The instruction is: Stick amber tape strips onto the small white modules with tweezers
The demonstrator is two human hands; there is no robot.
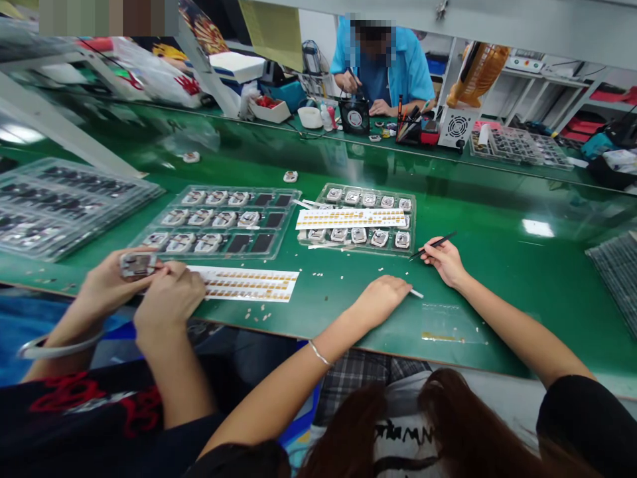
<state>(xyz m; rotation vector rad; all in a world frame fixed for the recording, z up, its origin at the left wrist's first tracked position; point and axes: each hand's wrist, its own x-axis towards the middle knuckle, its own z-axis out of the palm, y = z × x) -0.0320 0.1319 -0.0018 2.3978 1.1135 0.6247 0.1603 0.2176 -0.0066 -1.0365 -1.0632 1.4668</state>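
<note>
One green bench (497,226) fills the middle of the view, with a person in blue (415,63) across it, beyond the tray (368,190). Just left of the tray lies a wider tray (286,222). A gold-marked sheet (351,218) lies across the tray itself. Left of the tray and nearer the viewer are a neighbour's hands (172,292), holding a part (138,265). The left hand (385,299) lies in front of the tray; the right hand (442,259) is just off its right edge. Right fingers are clamped on black tweezers (438,243), one end near the tray's corner. More parts (379,238) sit in the tray's rows. A white slip (417,293), in front of the tray, juts from the left fingertips, together on it.
</note>
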